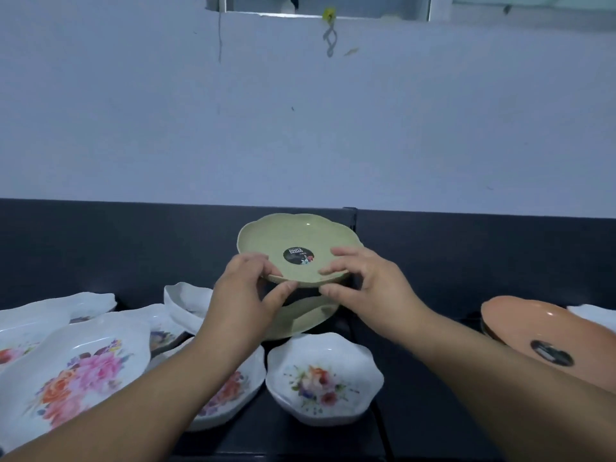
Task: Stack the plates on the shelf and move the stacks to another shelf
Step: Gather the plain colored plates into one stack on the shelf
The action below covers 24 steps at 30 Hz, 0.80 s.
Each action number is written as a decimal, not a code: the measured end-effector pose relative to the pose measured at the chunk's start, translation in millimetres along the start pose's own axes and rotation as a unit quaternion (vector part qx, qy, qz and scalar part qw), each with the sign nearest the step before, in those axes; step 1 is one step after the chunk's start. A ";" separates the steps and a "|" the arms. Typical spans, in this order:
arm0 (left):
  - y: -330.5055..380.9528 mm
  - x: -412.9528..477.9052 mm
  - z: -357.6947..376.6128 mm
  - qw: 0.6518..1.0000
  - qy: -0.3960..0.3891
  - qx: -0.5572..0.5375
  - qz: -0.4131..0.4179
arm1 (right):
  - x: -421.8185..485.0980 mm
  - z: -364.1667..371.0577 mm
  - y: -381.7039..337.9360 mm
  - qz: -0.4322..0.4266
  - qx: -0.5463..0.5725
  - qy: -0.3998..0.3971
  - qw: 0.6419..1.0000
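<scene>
A pale green scalloped plate (293, 238) with a round black sticker hangs above the dark shelf (100, 248), tilted towards me. My left hand (246, 295) pinches its near-left rim, thumb below. My right hand (363, 281) pinches the near-right rim, fingers on top and thumb underneath. Directly under it lies a second green plate (300, 318) on the shelf, partly hidden by my hands.
White floral dishes crowd the left and front: a large oval one (76, 365), a small scalloped bowl (323, 378), and several others behind. An orange plate (540, 331) with a black sticker sits at the right. A pale wall rises behind the shelf.
</scene>
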<state>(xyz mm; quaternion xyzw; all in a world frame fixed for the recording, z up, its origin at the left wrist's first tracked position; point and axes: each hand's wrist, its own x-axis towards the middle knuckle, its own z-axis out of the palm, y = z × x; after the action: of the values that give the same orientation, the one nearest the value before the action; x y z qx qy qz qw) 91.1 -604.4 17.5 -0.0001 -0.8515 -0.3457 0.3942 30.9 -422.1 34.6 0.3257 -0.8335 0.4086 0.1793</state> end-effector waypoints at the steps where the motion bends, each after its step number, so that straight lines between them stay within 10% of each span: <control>1: 9.5 -1.5 5.6 1.000 0.004 -0.007 0.012 | -3.1 -12.1 3.1 0.017 0.006 0.017 1.000; 10: 78.8 -21.0 85.9 0.992 -0.071 -0.080 0.060 | -29.4 -119.7 61.9 0.296 0.300 0.106 0.901; 24: 161.2 -53.2 204.2 0.977 -0.206 -0.005 0.062 | -100.6 -278.5 154.9 0.396 0.188 0.100 0.893</control>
<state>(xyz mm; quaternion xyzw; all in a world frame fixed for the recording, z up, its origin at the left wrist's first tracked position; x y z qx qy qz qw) 34.6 -347.0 -15.3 -0.1256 -0.9113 -0.3172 0.2306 6.0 -89.7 57.9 -0.0462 -0.7786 0.6255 0.0203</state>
